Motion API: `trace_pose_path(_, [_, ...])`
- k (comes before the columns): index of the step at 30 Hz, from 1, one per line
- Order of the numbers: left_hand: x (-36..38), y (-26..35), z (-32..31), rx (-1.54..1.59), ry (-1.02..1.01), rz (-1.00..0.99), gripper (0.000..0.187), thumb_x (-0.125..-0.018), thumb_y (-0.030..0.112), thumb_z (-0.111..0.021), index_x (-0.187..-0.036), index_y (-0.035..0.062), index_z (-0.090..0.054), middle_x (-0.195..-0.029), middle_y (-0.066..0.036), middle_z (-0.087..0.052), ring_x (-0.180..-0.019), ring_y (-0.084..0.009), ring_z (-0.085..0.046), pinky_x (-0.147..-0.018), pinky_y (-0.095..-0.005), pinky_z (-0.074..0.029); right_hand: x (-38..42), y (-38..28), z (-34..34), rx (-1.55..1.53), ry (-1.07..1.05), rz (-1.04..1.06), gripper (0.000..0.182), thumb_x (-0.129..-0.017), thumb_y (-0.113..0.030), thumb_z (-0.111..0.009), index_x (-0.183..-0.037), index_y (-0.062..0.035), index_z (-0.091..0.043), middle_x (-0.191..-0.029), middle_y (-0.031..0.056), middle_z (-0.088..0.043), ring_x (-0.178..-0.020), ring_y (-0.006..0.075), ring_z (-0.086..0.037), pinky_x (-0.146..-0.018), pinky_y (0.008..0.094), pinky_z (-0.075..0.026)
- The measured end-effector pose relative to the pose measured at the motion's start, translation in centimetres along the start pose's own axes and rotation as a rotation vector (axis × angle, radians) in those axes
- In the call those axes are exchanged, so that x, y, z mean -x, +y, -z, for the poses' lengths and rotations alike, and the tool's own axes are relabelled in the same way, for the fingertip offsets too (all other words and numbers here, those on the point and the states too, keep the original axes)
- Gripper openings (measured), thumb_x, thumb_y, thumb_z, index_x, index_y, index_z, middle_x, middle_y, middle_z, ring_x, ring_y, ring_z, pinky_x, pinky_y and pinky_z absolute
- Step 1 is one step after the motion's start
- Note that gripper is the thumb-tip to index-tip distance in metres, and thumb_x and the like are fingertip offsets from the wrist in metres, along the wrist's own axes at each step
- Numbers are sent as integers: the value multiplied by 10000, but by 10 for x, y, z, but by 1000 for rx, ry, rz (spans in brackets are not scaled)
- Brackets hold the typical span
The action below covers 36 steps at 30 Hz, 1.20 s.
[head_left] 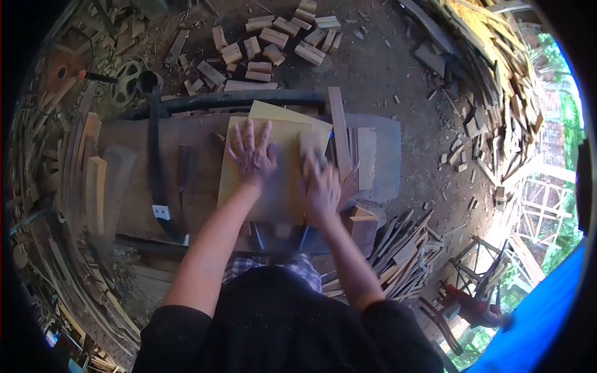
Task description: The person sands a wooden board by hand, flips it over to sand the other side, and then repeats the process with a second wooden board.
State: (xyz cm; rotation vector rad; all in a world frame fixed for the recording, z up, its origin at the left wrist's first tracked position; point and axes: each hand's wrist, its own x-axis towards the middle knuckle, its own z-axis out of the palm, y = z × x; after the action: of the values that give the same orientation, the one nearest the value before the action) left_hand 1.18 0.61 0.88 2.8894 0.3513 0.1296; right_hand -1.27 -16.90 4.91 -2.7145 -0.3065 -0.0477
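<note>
Yellow is showing between the spread fingers of the left hand (252,160), which is resting flat on a sheet (281,194) lying across the worktable (202,183), while the right hand (322,188) is blurring beside its right edge, its grip impossible to tell, wood blocks (273,38) lying beyond.

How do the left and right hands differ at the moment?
Pose: the left hand has its fingers spread out, while the right hand has its fingers closer together.
Sharpness: the left hand shows fairly clearly; the right hand is blurred.
Place: the left hand is on the left part of the yellow sheet, the right hand by its right edge.
Shared: both are bare.
</note>
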Motion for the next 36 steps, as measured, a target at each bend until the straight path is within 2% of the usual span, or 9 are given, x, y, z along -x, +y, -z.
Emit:
trace_pose_path(2, [2,0,0,7,-3,38,532,-986,411,-452,-1507,320,-394,-1597,-139,-272,-1480,-423,-157,-1140,-627,-116,74,-33,37,43,-389,-144,630,-790,-282,-707,-1393,-220,-537,-997,238,-572,-833,388,-595,-682,475,-514])
trace_pose_path(6, [-2,1,2,-2,-39,29,551,-985,419,-448,-1521,321,-367,-1609,-133,-254,-1492,-414,-131,-1158,-613,-89,-24,-16,-5,72,-31,-11,633,-823,-310,-685,-1418,-215,-493,-999,207,-587,-859,387,-600,-696,490,-506])
trace_pose_path(11, [0,2,12,110,-104,55,562,-982,438,-438,-1526,323,-358,-1628,-128,-214,-1508,-411,-71,-1166,-625,-31,-112,-16,-15,32,12,-61,564,-894,-334,-601,-1430,-220,-468,-1012,195,-589,-919,379,-595,-734,504,-497])
trace_pose_path(15, [1,-1,0,57,-74,44,576,-971,418,-471,-1528,334,-352,-1630,-129,-209,-1504,-421,-81,-1159,-640,-34,38,-36,18,117,-40,54,593,-818,-271,-680,-1392,-222,-540,-911,187,-564,-784,346,-586,-607,439,-488])
trace_pose_path(17, [2,0,-3,75,-58,50,574,-971,413,-472,-1528,333,-354,-1631,-129,-205,-1505,-424,-79,-1159,-641,-32,83,-44,32,74,-272,7,588,-805,-293,-702,-1371,-218,-562,-948,175,-579,-774,335,-585,-615,453,-490])
trace_pose_path(24, [-1,3,11,91,-68,51,517,-1003,379,-434,-1513,317,-382,-1609,-151,-246,-1489,-426,-131,-1160,-617,-64,-116,-15,-17,10,-61,-120,634,-867,-324,-642,-1463,-264,-435,-1032,197,-579,-925,388,-579,-740,491,-496])
trace_pose_path(29, [0,0,4,110,-30,26,516,-1011,401,-413,-1519,319,-373,-1611,-151,-242,-1492,-428,-122,-1166,-615,-51,-13,-17,-5,91,41,51,672,-841,-305,-656,-1474,-230,-442,-1035,227,-568,-908,396,-589,-699,496,-503])
trace_pose_path(32, [-1,1,6,105,-132,71,530,-1019,404,-386,-1539,324,-330,-1638,-134,-187,-1513,-419,-44,-1171,-619,11,84,-45,29,38,-235,-53,566,-801,-252,-698,-1353,-190,-588,-953,222,-588,-801,376,-587,-651,473,-494])
trace_pose_path(36, [0,0,3,121,-119,56,517,-1019,369,-400,-1530,316,-348,-1640,-137,-180,-1509,-435,-43,-1167,-624,8,-9,-21,-4,50,20,79,596,-827,-289,-685,-1397,-206,-533,-948,207,-589,-795,370,-595,-664,486,-502])
